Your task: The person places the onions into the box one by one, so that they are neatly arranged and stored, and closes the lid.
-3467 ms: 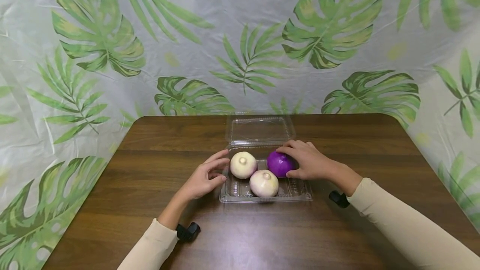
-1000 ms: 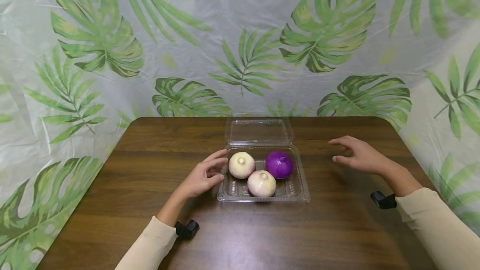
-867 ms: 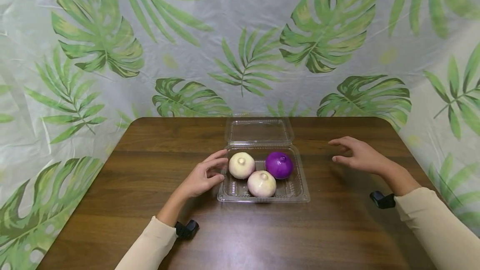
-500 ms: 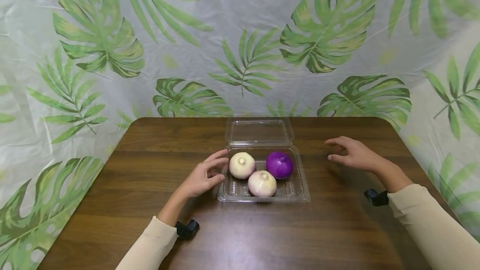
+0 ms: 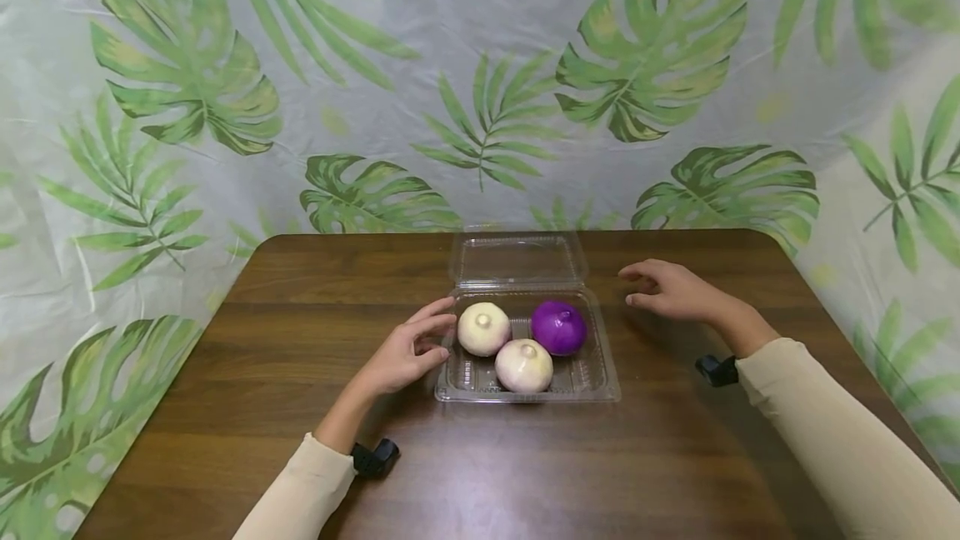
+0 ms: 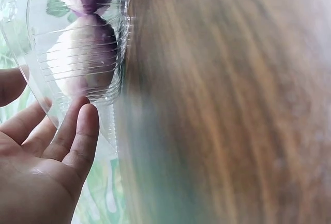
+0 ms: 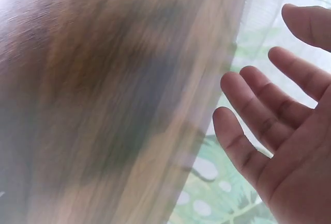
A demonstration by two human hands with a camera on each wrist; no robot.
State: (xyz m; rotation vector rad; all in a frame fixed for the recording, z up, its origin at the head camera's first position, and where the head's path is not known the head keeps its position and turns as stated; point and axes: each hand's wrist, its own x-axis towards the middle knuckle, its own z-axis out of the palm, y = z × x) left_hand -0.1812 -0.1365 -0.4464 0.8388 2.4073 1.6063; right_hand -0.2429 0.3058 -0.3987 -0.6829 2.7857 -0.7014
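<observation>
In the head view, the right hand (image 5: 671, 292) was seen over the bare table (image 5: 300, 340), to the right of the clear clamshell container (image 5: 592, 386), with its fingers loosely spread and nothing held. It had been drawn back toward the container from a place farther right over the last second; earlier, it had lain on the purple onion (image 5: 558, 327), which had since been left in the back right of the tray. The two white onions (image 5: 484, 328) were found beside it, one at the back left and one at the front, all three touching or nearly so. The lid (image 5: 517, 259) was laid open and flat behind the tray. The left hand (image 5: 408, 348) was kept at the container's left wall, its fingers relaxed against the plastic, unchanged throughout. The filling was judged to be finished, with the lid not yet closed.

In the left wrist view, the fingers (image 6: 77, 136) were shown straight against the ribbed wall of the container (image 6: 77, 53), though firm contact could not be quite confirmed through the blur.

In the right wrist view, the right hand (image 7: 279, 136) was shown wide and empty above the blurred table (image 7: 103, 105).
</observation>
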